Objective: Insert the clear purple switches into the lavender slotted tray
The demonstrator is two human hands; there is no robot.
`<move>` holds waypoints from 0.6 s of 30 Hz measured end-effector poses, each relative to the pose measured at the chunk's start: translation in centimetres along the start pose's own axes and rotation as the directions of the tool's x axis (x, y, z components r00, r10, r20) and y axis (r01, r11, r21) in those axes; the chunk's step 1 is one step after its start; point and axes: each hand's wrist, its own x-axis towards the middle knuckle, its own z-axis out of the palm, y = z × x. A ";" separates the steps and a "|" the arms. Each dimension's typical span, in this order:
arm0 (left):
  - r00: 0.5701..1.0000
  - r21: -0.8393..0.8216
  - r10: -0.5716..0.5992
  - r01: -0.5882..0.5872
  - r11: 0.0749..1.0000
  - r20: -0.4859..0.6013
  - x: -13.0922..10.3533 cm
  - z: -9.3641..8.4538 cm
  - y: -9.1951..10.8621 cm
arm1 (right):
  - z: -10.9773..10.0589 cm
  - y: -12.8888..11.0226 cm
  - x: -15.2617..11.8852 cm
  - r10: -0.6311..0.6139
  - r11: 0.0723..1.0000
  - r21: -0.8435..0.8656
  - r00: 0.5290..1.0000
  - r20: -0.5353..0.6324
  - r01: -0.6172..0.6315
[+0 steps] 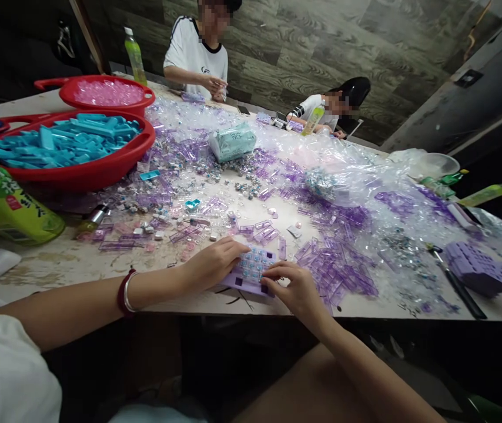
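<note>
A flat purple tray (257, 286) with rows of small blue-and-clear pieces lies at the table's front edge. My left hand (217, 262) rests on its left side, fingers bent over the upper left corner. On the tray's right side is my right hand (295, 286), its thumb and fingers pinched close together over the pieces; anything between them is too small to make out. Clear purple rectangular frames (267, 232) lie just beyond the tray, and a heap of similar purple frames (339, 267) is to the right of my right hand.
Red baskets of blue pieces (87, 141) and pink pieces (107, 92) stand at left, near a green bottle (17, 205). A wipes pack (232, 143) lies mid-table. At right are a black-handled tool (465, 292) and stacked purple trays (482, 267). Two people sit across.
</note>
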 end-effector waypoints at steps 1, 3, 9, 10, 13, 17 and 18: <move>1.000 0.001 -0.001 0.001 1.000 -0.001 0.0 0.0 0.0 | 0.0 0.0 0.0 0.001 1.000 -0.005 1.000 -0.004 -0.001; 1.000 0.004 -0.001 0.001 1.000 -0.005 0.0 0.1 -0.1 | 0.1 -0.1 0.0 -0.002 1.000 -0.012 1.000 -0.007 0.002; 1.000 0.016 0.010 -0.010 1.000 -0.009 0.0 0.1 -0.1 | 0.3 -0.2 -0.1 -0.022 1.000 0.008 0.999 -0.027 0.022; 1.000 0.017 0.012 -0.012 1.000 -0.007 0.0 0.1 -0.1 | 0.3 -0.3 -0.1 -0.016 1.000 0.015 0.999 -0.031 0.017; 1.000 0.021 0.021 -0.020 1.000 -0.011 0.0 0.0 0.0 | 0.2 -0.4 -0.2 0.011 0.999 0.043 0.999 -0.040 -0.010; 1.000 0.020 0.021 -0.021 1.000 -0.007 0.1 -0.2 0.1 | 0.3 -0.4 -0.3 0.056 0.996 0.076 0.997 -0.048 -0.053; 1.000 0.018 0.019 -0.019 1.000 -0.003 0.1 -0.2 0.1 | 0.3 -0.3 -0.4 0.060 0.996 0.075 0.997 -0.051 -0.056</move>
